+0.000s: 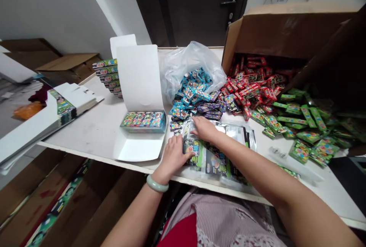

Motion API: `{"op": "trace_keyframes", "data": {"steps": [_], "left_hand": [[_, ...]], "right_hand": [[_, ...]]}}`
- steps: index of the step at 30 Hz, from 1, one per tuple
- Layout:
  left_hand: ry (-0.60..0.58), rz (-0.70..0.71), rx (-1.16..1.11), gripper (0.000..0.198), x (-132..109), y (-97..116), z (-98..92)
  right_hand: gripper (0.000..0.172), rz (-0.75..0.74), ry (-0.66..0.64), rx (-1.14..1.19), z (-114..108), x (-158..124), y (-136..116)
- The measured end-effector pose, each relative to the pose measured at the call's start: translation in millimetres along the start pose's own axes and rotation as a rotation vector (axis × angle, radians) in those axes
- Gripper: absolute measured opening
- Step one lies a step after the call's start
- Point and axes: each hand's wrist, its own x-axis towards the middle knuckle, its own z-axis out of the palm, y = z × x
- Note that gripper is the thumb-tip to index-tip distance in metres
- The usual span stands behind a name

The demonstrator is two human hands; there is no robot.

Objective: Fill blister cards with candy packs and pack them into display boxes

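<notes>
A layer of printed plastic pouches [220,159] in black, green and clear film lies at the table's front edge. My left hand [174,153], with a pale green bangle on the wrist, rests at their left end, fingers stretched and thumb over the film. Across the pouches reaches my right hand [203,128], touching their upper left corner with fingers and thumb apart. Just left of my hands stands an opened white display box [140,144] holding a row of colourful small packs [144,120]. Behind my right hand lie purple packets [211,109] and blue packets [196,86].
Blue packets spill from a clear plastic bag [191,58]. A cardboard carton [286,33] on its side spills red boxes [254,84]; green boxes [303,119] lie at right. Stacked printed boxes [108,77] stand behind the display box. Flat white cartons [74,100] overhang the left edge.
</notes>
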Motion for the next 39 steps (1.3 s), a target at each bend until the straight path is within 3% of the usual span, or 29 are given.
{"op": "trace_keyframes", "data": {"steps": [3, 6, 8, 10, 12, 14, 18, 22, 26, 28, 30, 32, 33, 35, 37, 39], "left_hand": [[-0.004, -0.053, -0.014, 0.064, -0.4, -2.8, 2.4], [0.05, -0.084, -0.09, 0.07, -2.4, -5.8, 7.1], [0.152, -0.102, -0.24, 0.07, -3.9, -6.2, 10.4], [0.257, -0.114, -0.473, 0.054, -3.6, -5.4, 10.7], [0.299, -0.11, -0.667, 0.031, -0.8, -2.7, 5.7], [0.307, -0.069, -0.755, 0.02, 3.7, 3.2, -4.5], [0.276, 0.18, -0.688, 0.02, 10.0, 26.5, -31.1], [0.226, 0.392, -0.368, 0.039, 11.0, 53.3, -46.7], [0.243, 0.45, -0.32, 0.033, 15.3, 64.1, -44.3], [0.244, 0.406, -0.428, 0.029, 18.3, 63.3, -39.6], [0.267, 0.268, -0.602, 0.027, 20.3, 61.7, -35.1], [0.285, 0.085, -0.8, 0.028, 20.9, 62.1, -31.8], [0.279, 0.008, -0.897, 0.029, 20.9, 63.6, -30.8], [0.228, -0.083, -1.09, 0.031, 21.3, 69.3, -29.5], [0.101, -0.133, -1.312, 0.032, 22.6, 76.5, -28.2], [-0.068, -0.197, -1.533, 0.034, 23.6, 81.9, -25.9]], "right_hand": [[0.061, 0.047, -0.019, -0.062, 9.5, 17.5, -6.2], [0.047, 0.082, -0.032, -0.085, 3.4, 19.5, -5.8], [0.026, 0.095, -0.032, -0.071, -10.8, 16.2, -4.0], [0.013, 0.098, -0.02, -0.05, -30.9, 9.2, -1.3], [0.01, 0.107, -0.015, 0.038, -52.9, -2.1, 3.1], [0.012, 0.107, -0.08, 0.276, -72.5, -17.5, 9.5], [0.024, 0.155, -0.233, 0.765, -95.9, -53.5, 23.3], [0.031, 0.206, -0.196, 0.968, -104.4, -81.4, 27.6], [0.031, 0.108, -0.155, 0.972, -111.3, -94.3, 23.4], [0.026, 0.069, -0.007, 0.807, -112.0, -100.0, 19.6], [0.023, 0.062, 0.325, 0.615, -107.0, -108.3, 15.8], [0.04, 0.106, 0.647, 0.533, -94.6, -118.8, 12.9], [0.052, 0.139, 0.694, 0.575, -86.1, -123.9, 11.9], [0.059, 0.184, 0.525, 0.803, -67.5, -131.8, 10.2], [0.045, 0.207, 0.274, 1.044, -51.9, -135.6, 8.3], [0.029, 0.241, 0.198, 1.138, -43.3, -136.1, 6.7]]}}
